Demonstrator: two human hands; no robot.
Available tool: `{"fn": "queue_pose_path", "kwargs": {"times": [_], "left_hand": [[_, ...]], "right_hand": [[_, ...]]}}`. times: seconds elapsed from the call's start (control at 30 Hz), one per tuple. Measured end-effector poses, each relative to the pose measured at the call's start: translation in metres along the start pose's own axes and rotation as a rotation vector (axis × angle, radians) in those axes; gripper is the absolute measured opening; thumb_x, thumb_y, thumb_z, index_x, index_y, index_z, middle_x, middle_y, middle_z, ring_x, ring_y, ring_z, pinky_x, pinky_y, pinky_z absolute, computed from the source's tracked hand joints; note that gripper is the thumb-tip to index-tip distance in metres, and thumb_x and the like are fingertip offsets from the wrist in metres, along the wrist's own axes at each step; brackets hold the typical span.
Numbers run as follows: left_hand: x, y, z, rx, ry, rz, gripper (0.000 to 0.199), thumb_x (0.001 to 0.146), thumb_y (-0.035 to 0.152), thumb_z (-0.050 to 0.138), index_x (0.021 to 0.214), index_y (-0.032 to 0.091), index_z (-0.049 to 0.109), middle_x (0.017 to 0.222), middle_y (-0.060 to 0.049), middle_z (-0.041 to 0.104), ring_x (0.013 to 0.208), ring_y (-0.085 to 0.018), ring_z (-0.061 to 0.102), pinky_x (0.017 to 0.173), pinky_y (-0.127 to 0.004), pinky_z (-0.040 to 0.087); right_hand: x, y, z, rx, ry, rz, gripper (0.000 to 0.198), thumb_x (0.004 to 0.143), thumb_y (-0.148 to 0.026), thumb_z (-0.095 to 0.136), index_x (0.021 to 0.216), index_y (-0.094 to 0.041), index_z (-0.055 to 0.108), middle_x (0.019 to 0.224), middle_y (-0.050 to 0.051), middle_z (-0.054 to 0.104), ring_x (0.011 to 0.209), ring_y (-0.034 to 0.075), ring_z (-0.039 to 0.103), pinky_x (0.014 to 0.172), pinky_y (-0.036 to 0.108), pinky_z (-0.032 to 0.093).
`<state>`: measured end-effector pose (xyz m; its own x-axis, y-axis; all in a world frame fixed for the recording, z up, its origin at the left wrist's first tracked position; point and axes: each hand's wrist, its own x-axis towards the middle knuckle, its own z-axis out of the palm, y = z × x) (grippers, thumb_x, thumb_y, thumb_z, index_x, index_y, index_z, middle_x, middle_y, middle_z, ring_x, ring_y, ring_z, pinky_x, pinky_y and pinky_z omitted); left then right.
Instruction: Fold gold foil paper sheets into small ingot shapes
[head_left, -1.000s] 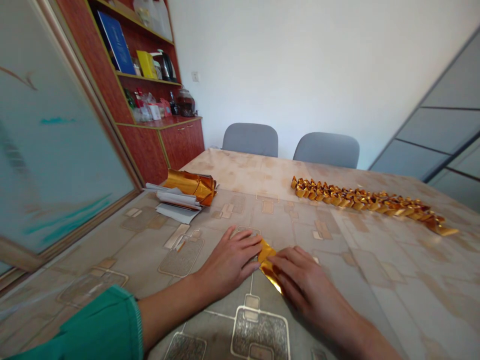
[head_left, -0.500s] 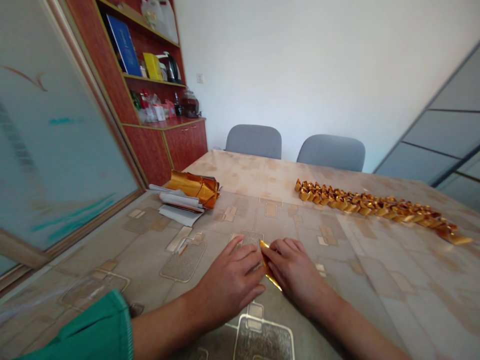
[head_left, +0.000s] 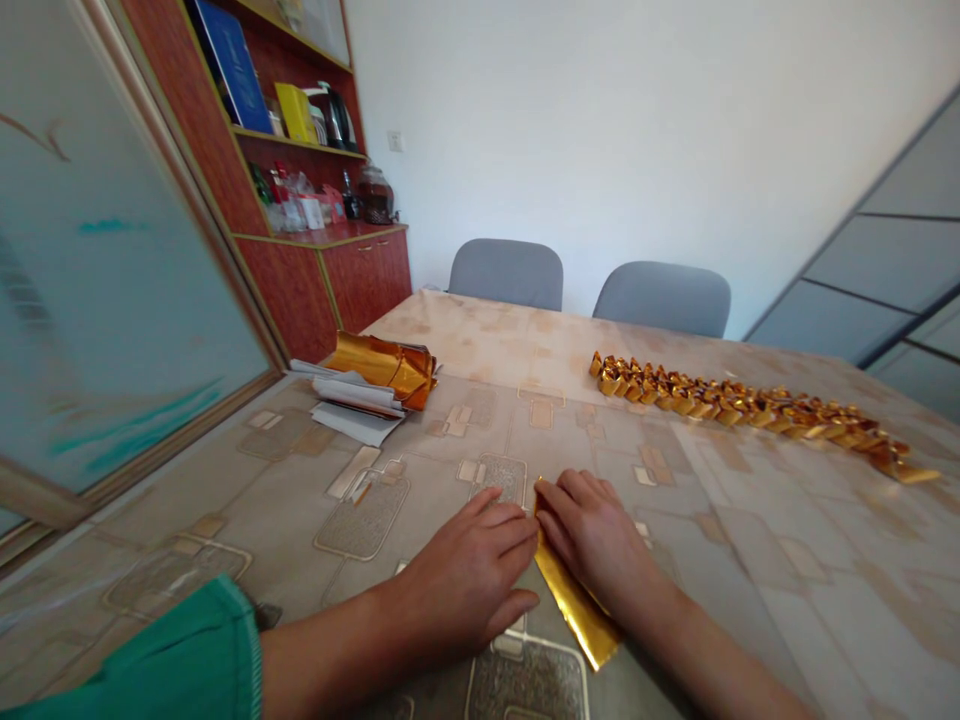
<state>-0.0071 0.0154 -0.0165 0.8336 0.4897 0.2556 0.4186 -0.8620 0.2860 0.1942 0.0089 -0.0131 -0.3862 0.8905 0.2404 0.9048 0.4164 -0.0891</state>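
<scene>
Before the white wall [head_left: 637, 130] and 2 grey round-backed chairs [head_left: 506, 272] spreads the wide table [head_left: 487, 345] with its beige patterned cover. A long row of folded gold foil [head_left: 735, 398] lies rightward, a gold-and-grey paper bundle [head_left: 379, 365] leftward, seemingly to free the middle. There the right hand [head_left: 592, 525] closes on a narrow gold foil strip [head_left: 574, 610] at its far end, probably to steady it; the left hand [head_left: 480, 570] is half open, fingertip contact unclear.

2 gry chairs [head_left: 506, 272] nr wall [head_left: 600, 130], red cab. [head_left: 285, 290] w/ kettle [head_left: 341, 120].
</scene>
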Motion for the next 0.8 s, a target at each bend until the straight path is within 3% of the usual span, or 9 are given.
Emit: {"fn": "queue_pose_path", "kwargs": {"times": [0.3,0.43,0.53,0.67,0.8], "left_hand": [[0.004,-0.009,-0.017,0.06,0.001,-0.042,0.016,0.094,0.03,0.057,0.106,0.021,0.064,0.108,-0.004,0.072,0.111,-0.024,0.059,0.118,-0.055,0.016],[0.002,-0.013,-0.017,0.14,0.009,0.031,0.021,0.095,0.027,0.056,0.115,0.023,0.061,0.107,-0.004,0.073,0.115,-0.024,0.058,0.118,-0.058,0.009],[0.001,-0.015,-0.013,0.165,0.025,0.026,0.026,0.095,0.029,0.058,0.12,0.022,0.06,0.11,-0.004,0.073,0.118,-0.026,0.056,0.118,-0.058,0.008],[-0.001,-0.022,-0.014,0.138,0.012,0.028,0.022,0.098,0.024,0.051,0.118,0.025,0.062,0.117,-0.003,0.072,0.125,-0.026,0.053,0.118,-0.059,0.009],[-0.001,-0.025,-0.027,0.02,0.046,0.019,0.027,0.099,0.017,0.044,0.117,0.023,0.063,0.134,-0.006,0.062,0.122,-0.022,0.055,0.113,-0.049,0.029]], "right_hand": [[-0.001,0.0,-0.01,-0.134,-0.025,0.037,0.014,0.094,-0.015,0.054,0.095,-0.018,0.068,0.085,0.008,0.065,0.083,0.028,0.059,0.071,0.038,0.04],[-0.004,-0.004,-0.011,-0.151,-0.029,0.073,0.012,0.092,-0.014,0.056,0.089,-0.017,0.067,0.083,0.01,0.066,0.082,0.029,0.059,0.07,0.04,0.042],[-0.009,-0.004,-0.016,0.009,-0.027,0.016,0.015,0.095,-0.014,0.052,0.091,-0.016,0.066,0.089,0.01,0.065,0.085,0.027,0.057,0.075,0.04,0.045],[-0.019,-0.005,-0.026,0.422,-0.112,-0.198,0.018,0.097,-0.014,0.051,0.11,-0.021,0.062,0.112,0.007,0.063,0.104,0.022,0.055,0.092,0.036,0.048],[-0.023,-0.004,-0.026,0.442,-0.147,-0.159,0.017,0.094,-0.016,0.056,0.109,-0.022,0.062,0.113,0.006,0.062,0.107,0.023,0.053,0.095,0.039,0.048]]}}
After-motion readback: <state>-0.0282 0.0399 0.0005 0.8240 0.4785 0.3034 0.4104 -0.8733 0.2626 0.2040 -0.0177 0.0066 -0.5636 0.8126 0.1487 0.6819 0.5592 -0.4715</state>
